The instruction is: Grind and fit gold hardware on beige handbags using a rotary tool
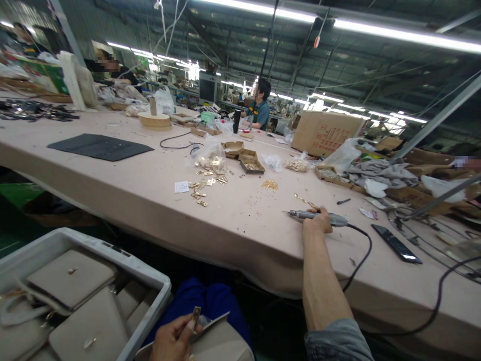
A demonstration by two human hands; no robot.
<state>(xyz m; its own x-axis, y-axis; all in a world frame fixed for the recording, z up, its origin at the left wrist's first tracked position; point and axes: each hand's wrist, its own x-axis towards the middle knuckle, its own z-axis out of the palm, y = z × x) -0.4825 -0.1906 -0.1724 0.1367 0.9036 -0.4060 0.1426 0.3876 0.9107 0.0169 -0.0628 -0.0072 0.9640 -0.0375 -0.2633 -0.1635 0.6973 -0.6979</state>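
Observation:
My right hand (pixel 317 220) rests on the long beige table (pixel 150 195), closed around a grey corded electric screwdriver (pixel 317 216) that lies flat, tip pointing left. My left hand (pixel 175 338) is low at the bottom edge, over my lap, pinching a small gold metal clasp (pixel 195 315) against the flap of a beige handbag (pixel 214 341). Loose gold clasps (pixel 205 185) and a small pile of screws (pixel 269 185) lie on the table in front of me.
A grey plastic bin (pixel 124 260) of beige handbags stands at my lower left. A black phone (pixel 396 243), small cardboard trays (pixel 246 160), plastic bags, a dark mat (pixel 99 146) and a cardboard box (pixel 325 133) sit on the table. Other people work at the far end.

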